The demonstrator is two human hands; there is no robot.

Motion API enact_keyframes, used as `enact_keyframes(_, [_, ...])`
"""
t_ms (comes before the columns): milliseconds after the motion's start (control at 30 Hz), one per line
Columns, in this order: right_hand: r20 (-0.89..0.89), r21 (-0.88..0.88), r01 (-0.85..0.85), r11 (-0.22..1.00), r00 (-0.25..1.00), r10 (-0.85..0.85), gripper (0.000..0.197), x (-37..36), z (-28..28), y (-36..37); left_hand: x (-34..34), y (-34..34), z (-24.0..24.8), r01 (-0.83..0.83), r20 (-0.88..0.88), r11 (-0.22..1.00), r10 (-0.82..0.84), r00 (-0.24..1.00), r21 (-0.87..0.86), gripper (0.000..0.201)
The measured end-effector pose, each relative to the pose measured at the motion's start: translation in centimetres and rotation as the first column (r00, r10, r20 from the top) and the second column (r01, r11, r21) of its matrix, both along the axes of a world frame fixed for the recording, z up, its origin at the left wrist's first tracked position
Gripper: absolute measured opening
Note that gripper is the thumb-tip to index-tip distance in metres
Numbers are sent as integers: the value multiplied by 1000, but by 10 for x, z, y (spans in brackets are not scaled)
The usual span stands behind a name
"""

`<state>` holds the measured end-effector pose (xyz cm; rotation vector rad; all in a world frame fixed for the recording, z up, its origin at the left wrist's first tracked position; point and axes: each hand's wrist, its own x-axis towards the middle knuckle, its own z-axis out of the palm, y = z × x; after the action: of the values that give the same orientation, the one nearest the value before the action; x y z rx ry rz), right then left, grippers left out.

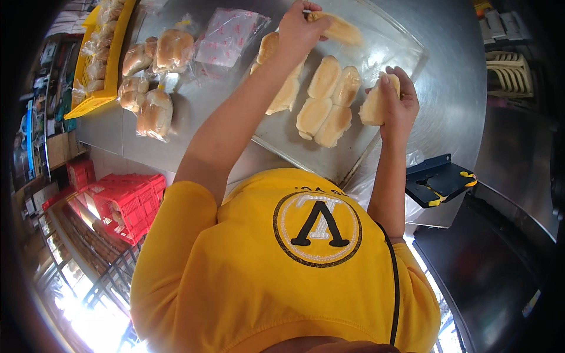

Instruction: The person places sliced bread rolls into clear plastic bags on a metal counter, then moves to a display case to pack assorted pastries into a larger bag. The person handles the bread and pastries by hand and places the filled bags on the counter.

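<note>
Over the far part of a metal baking tray (259, 130), my left hand (301, 28) is closed on the end of a long pale-gold bread roll (340, 30), which looks slightly smeared by motion. My right hand (398, 105), at the tray's right side, grips another bread roll (372, 107) between thumb and fingers. Between the hands, several joined rolls (329, 103) lie in a block on the tray. A second group of rolls (283, 97) sits to their left, partly hidden by my left forearm.
Bagged bread (156, 112) and a stack of clear plastic bags (229, 38) lie left on the steel table (450, 76). Beyond them stands a yellow crate (97, 103) of bagged bread. Red crates (129, 203) are lower left. A black holder with yellow parts (438, 179) sits at the right edge.
</note>
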<state>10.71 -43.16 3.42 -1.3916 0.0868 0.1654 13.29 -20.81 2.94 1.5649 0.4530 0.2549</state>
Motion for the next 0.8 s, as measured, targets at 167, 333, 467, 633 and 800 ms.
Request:
enact_keyframes(167, [189,-478,84,874,982,9,62,19,-34,-19,29,14,1,47,43,930,-67,997,365,63])
enact_keyframes(333, [147,-616,3,788,983,112,64,41,-47,-19,-28,46,10,-40,111,647,-70,991,761,41])
enact_keyframes(467, [209,-752,97,652,973,96,63,51,-9,3,-113,42,4,73,42,538,-199,979,840,39])
enact_keyframes(633, [334,-277,122,953,942,-23,60,56,15,36,-165,14,-9,360,-322,217,-193,927,907,80])
enact_keyframes(800, [26,108,-123,987,992,121,63,31,11,76,-156,30,-30,127,-22,454,-229,973,882,73])
